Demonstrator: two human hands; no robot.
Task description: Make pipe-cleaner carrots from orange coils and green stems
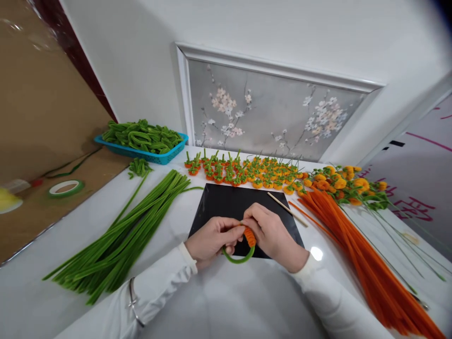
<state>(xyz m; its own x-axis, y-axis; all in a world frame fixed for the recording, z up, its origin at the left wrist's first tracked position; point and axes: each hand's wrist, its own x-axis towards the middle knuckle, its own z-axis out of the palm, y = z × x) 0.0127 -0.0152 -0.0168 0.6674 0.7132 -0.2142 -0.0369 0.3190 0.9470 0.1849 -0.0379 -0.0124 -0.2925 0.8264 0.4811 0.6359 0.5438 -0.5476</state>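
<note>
Above the black mat (215, 202), both hands meet at the fingertips. My left hand (213, 238) is closed, with a green pipe cleaner (239, 261) coming out below its fingers. That green stem curves in a loop across to a tightly coiled orange pipe cleaner (250, 237). My right hand (271, 234) pinches this coil at its upper end, thumb and forefinger together. What exactly sits between the touching fingertips is mostly hidden. Just beyond my right hand, a thin wooden stick (287, 209) lies across the mat's right edge.
Green pipe cleaners (130, 240) lie at left, orange ones (356, 249) at right. Small orange pumpkin-like pieces with green stems (229, 172) line the back beside yellow-orange ones (275, 174). A blue basket (165, 157) holds green loops. Green tape (75, 192) rests on cardboard.
</note>
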